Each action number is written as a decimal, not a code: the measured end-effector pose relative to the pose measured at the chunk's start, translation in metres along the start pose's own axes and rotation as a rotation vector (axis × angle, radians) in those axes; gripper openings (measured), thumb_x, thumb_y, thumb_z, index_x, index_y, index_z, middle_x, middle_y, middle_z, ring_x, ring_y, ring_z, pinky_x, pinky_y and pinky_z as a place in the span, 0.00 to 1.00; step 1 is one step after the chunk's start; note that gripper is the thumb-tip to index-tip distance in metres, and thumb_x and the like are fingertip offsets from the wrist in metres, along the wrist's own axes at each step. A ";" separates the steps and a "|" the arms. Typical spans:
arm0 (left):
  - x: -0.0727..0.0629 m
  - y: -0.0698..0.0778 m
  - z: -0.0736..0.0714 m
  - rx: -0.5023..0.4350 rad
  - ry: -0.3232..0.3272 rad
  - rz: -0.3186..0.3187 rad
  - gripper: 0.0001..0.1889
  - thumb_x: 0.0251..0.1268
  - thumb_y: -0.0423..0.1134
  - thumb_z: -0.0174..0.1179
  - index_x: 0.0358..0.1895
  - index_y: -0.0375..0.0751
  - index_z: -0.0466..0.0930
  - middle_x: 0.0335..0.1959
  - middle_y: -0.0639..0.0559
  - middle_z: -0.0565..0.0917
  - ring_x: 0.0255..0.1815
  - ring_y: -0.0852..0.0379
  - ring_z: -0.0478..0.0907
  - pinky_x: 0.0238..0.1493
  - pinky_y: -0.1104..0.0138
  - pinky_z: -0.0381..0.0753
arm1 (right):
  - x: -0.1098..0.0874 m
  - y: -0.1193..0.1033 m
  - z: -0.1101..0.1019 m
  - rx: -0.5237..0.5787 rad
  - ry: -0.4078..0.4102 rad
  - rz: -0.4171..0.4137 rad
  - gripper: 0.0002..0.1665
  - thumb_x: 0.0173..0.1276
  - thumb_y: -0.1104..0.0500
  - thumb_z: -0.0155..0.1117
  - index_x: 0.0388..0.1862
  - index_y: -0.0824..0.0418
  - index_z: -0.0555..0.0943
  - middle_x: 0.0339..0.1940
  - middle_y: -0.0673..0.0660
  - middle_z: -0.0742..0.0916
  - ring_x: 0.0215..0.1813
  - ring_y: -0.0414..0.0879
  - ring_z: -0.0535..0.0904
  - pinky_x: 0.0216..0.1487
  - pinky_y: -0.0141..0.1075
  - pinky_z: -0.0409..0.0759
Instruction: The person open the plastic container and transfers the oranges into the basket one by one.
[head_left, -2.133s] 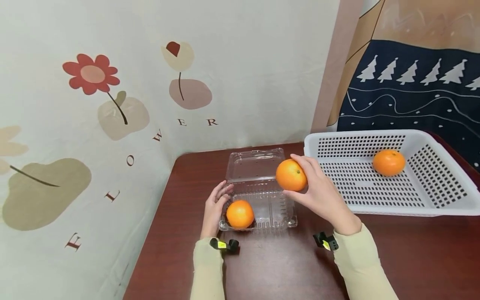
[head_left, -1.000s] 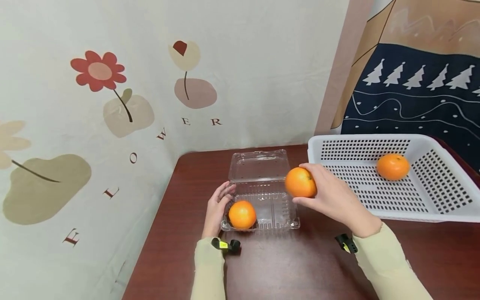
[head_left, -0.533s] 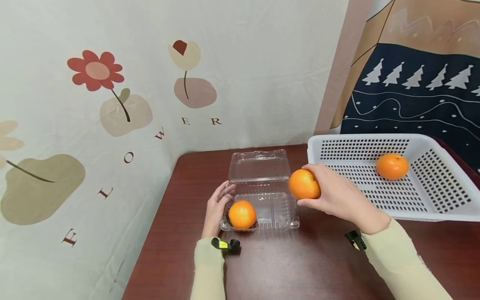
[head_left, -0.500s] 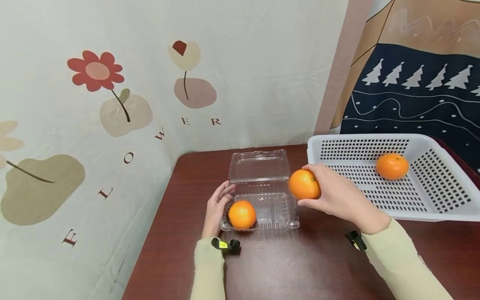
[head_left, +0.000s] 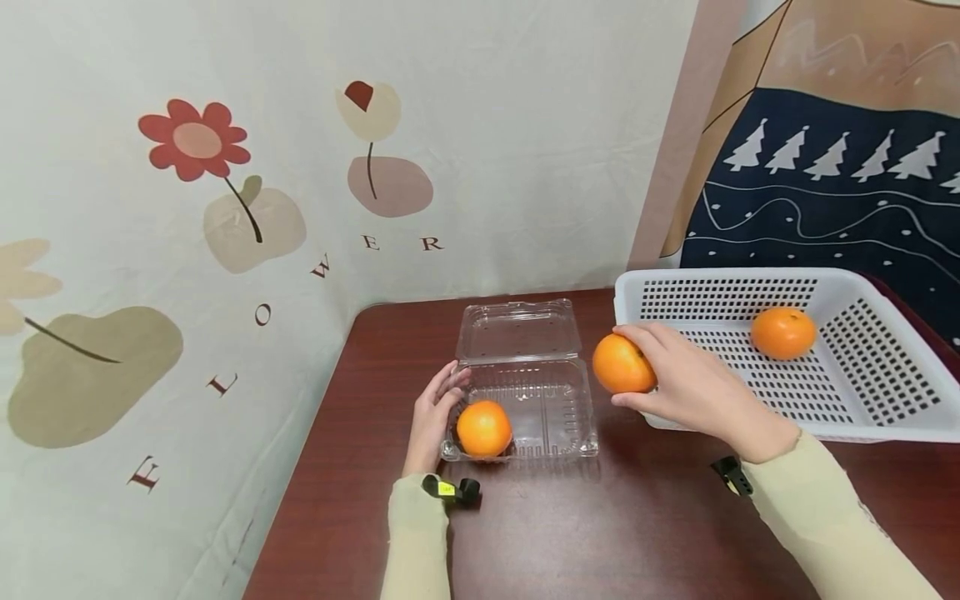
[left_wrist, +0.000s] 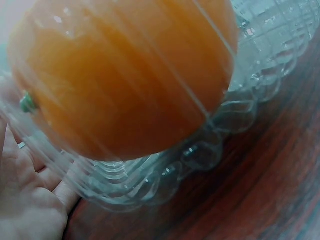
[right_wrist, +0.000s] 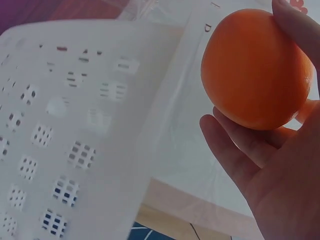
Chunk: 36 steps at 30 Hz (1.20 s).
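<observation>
In the head view my right hand [head_left: 693, 387] grips an orange [head_left: 623, 364] between thumb and fingers. That fruit is up in the air, between the clear plastic box and the white basket. The right wrist view shows the same orange [right_wrist: 256, 69] close up, with the fingers [right_wrist: 235, 145] bent behind it. My left hand [head_left: 432, 417] lies along the left wall of the clear clamshell box [head_left: 546, 417], its fingers loosely extended against the plastic. Inside the box's left half sits another orange [head_left: 484, 429]. Through the plastic, the left wrist view shows its green stem end.
A white perforated basket [head_left: 750, 429] stands at the right with one orange [head_left: 783, 333] inside. The box's lid [head_left: 517, 331] lies folded back toward the wall. Everything stands on a dark red-brown table [head_left: 570, 533] against a patterned wall cloth [head_left: 517, 167].
My right hand has carried its orange rightward, away from over the box's right edge and toward the basket. The left hand and the orange in the box have stayed in place.
</observation>
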<state>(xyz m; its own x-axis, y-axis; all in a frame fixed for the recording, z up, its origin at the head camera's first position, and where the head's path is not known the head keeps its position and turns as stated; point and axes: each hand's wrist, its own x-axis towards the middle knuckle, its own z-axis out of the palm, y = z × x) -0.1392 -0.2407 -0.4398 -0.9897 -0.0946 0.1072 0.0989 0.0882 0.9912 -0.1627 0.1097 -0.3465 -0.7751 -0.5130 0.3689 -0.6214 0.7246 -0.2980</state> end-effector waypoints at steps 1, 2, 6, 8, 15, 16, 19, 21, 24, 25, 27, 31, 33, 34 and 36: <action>0.000 0.000 0.000 0.000 0.000 0.000 0.23 0.65 0.30 0.46 0.65 0.41 0.61 0.56 0.42 0.73 0.58 0.48 0.68 0.59 0.59 0.63 | 0.000 0.001 0.000 -0.006 0.003 -0.007 0.48 0.41 0.32 0.66 0.60 0.52 0.66 0.52 0.51 0.73 0.48 0.46 0.70 0.44 0.43 0.74; 0.000 0.000 0.000 0.001 0.001 0.000 0.23 0.65 0.30 0.46 0.65 0.41 0.61 0.56 0.42 0.73 0.58 0.48 0.68 0.59 0.59 0.63 | 0.000 0.002 -0.001 -0.009 0.007 -0.014 0.48 0.41 0.33 0.67 0.59 0.53 0.66 0.52 0.51 0.73 0.48 0.46 0.71 0.44 0.43 0.74; 0.000 0.000 -0.001 0.005 0.008 -0.008 0.24 0.65 0.30 0.46 0.65 0.41 0.61 0.56 0.42 0.73 0.58 0.48 0.68 0.59 0.60 0.64 | 0.000 0.004 -0.005 -0.010 0.014 -0.024 0.47 0.40 0.35 0.69 0.58 0.53 0.67 0.50 0.52 0.74 0.45 0.46 0.71 0.42 0.42 0.74; 0.000 0.000 -0.001 0.002 0.010 -0.011 0.24 0.65 0.30 0.46 0.65 0.41 0.61 0.56 0.43 0.73 0.58 0.48 0.68 0.59 0.61 0.64 | 0.000 0.004 -0.007 -0.004 0.008 -0.015 0.47 0.40 0.37 0.70 0.57 0.54 0.67 0.48 0.51 0.74 0.44 0.45 0.71 0.42 0.42 0.74; 0.000 0.001 -0.001 -0.007 0.010 -0.011 0.24 0.65 0.30 0.46 0.65 0.41 0.61 0.56 0.43 0.73 0.58 0.49 0.68 0.59 0.62 0.64 | 0.003 0.006 -0.017 0.018 -0.044 0.005 0.45 0.40 0.39 0.72 0.57 0.54 0.66 0.45 0.49 0.75 0.40 0.43 0.71 0.41 0.38 0.75; 0.000 0.001 -0.001 -0.008 0.010 -0.011 0.24 0.65 0.30 0.46 0.64 0.41 0.61 0.56 0.43 0.73 0.58 0.49 0.68 0.59 0.62 0.64 | 0.004 0.007 -0.018 0.021 -0.048 0.004 0.45 0.40 0.39 0.72 0.57 0.54 0.66 0.45 0.49 0.75 0.40 0.43 0.71 0.41 0.38 0.75; 0.001 0.000 -0.001 -0.012 0.011 -0.011 0.23 0.65 0.30 0.46 0.64 0.40 0.61 0.56 0.42 0.73 0.58 0.49 0.68 0.59 0.62 0.64 | 0.005 0.008 -0.021 0.013 -0.054 0.001 0.45 0.40 0.40 0.72 0.56 0.54 0.66 0.44 0.49 0.75 0.39 0.43 0.71 0.41 0.39 0.75; 0.001 0.001 -0.001 -0.013 0.014 -0.015 0.23 0.65 0.29 0.46 0.64 0.40 0.61 0.56 0.43 0.73 0.58 0.49 0.68 0.59 0.61 0.64 | 0.006 0.008 -0.024 0.005 -0.061 0.000 0.45 0.40 0.41 0.73 0.57 0.54 0.66 0.44 0.49 0.75 0.39 0.43 0.71 0.40 0.39 0.75; 0.001 0.000 0.000 -0.018 0.019 -0.019 0.23 0.65 0.29 0.46 0.64 0.39 0.61 0.56 0.43 0.73 0.58 0.49 0.68 0.59 0.62 0.64 | 0.008 0.008 -0.028 -0.018 -0.068 -0.004 0.45 0.41 0.40 0.72 0.57 0.53 0.65 0.45 0.49 0.75 0.39 0.43 0.71 0.39 0.38 0.75; 0.001 0.000 0.000 -0.018 0.020 -0.019 0.23 0.65 0.29 0.46 0.64 0.39 0.61 0.56 0.43 0.73 0.58 0.49 0.68 0.59 0.62 0.64 | 0.009 0.009 -0.029 -0.023 -0.071 -0.003 0.45 0.42 0.40 0.71 0.57 0.53 0.65 0.45 0.49 0.75 0.39 0.42 0.71 0.38 0.38 0.75; 0.001 0.000 0.000 -0.021 0.020 -0.019 0.23 0.65 0.30 0.46 0.64 0.39 0.61 0.56 0.43 0.73 0.58 0.49 0.68 0.58 0.64 0.65 | 0.009 0.010 -0.032 -0.032 -0.073 -0.002 0.45 0.42 0.39 0.71 0.57 0.53 0.65 0.45 0.49 0.75 0.38 0.42 0.71 0.36 0.38 0.75; 0.001 0.001 0.001 -0.032 0.014 -0.012 0.23 0.65 0.29 0.46 0.64 0.38 0.61 0.57 0.42 0.72 0.58 0.49 0.68 0.57 0.67 0.66 | 0.010 0.012 -0.037 -0.042 -0.086 0.002 0.45 0.41 0.38 0.71 0.57 0.53 0.66 0.45 0.49 0.75 0.40 0.43 0.71 0.36 0.39 0.75; 0.000 0.001 0.002 -0.034 0.012 -0.011 0.23 0.65 0.29 0.46 0.64 0.37 0.61 0.56 0.41 0.72 0.58 0.48 0.68 0.56 0.68 0.67 | 0.010 0.014 -0.039 -0.046 -0.098 0.007 0.45 0.41 0.39 0.71 0.57 0.53 0.66 0.45 0.49 0.75 0.40 0.43 0.71 0.37 0.39 0.74; 0.000 0.001 0.001 -0.037 0.012 -0.009 0.23 0.65 0.29 0.46 0.64 0.37 0.61 0.56 0.41 0.72 0.58 0.48 0.68 0.56 0.69 0.67 | 0.010 0.015 -0.039 -0.048 -0.105 0.010 0.45 0.41 0.39 0.71 0.57 0.53 0.66 0.46 0.50 0.75 0.41 0.43 0.71 0.38 0.40 0.74; 0.000 0.000 0.001 -0.040 0.011 -0.007 0.23 0.65 0.29 0.46 0.64 0.37 0.61 0.56 0.41 0.73 0.58 0.48 0.68 0.56 0.69 0.67 | 0.010 0.016 -0.041 -0.052 -0.115 0.016 0.45 0.41 0.40 0.72 0.57 0.53 0.66 0.46 0.50 0.75 0.41 0.44 0.71 0.38 0.40 0.75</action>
<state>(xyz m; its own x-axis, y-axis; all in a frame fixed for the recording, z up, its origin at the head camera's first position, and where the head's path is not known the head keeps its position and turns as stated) -0.1396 -0.2394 -0.4396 -0.9892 -0.1063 0.1008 0.0961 0.0481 0.9942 -0.1758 0.1352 -0.3116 -0.7949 -0.5481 0.2601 -0.6041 0.7547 -0.2558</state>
